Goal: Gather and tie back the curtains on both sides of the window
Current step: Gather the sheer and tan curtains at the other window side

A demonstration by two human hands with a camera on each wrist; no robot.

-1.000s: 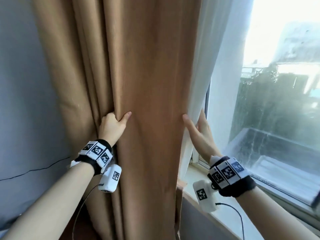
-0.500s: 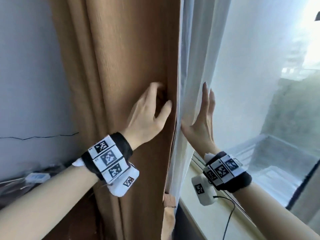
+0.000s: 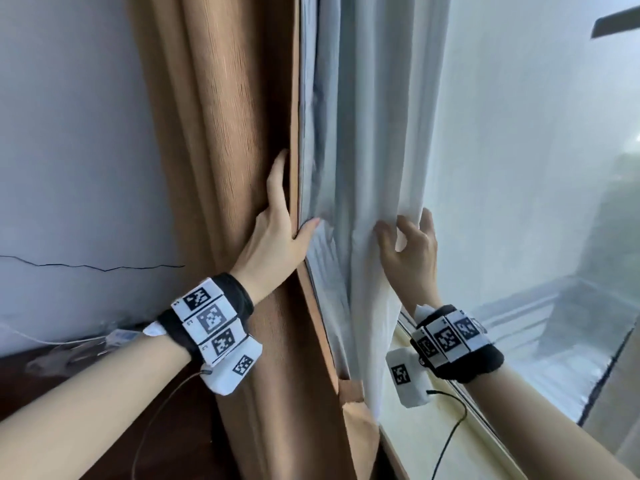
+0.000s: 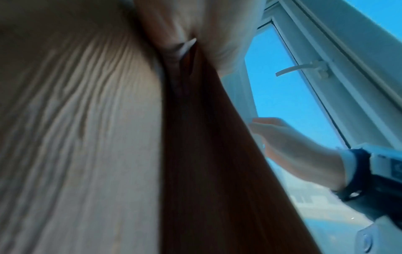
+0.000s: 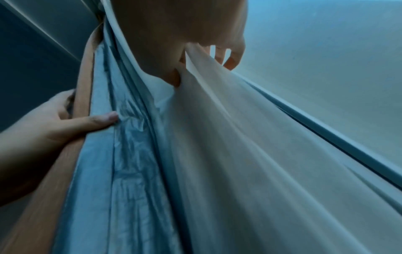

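Leftmost, the brown curtain (image 3: 221,168) is hanging in thick, heavy-looking folds. At its right edge, the left hand (image 3: 277,233) is pinching that edge, thumb on the pale lining (image 3: 322,133). Right of the brown curtain, the right hand (image 3: 412,251) is hooking curled fingers round the white sheer curtain (image 3: 388,133), soft, light and probably slippery; bunching it at this height looks best.

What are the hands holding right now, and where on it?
Left hand grips the brown curtain at its inner edge; right hand pinches the white sheer at its outer edge.
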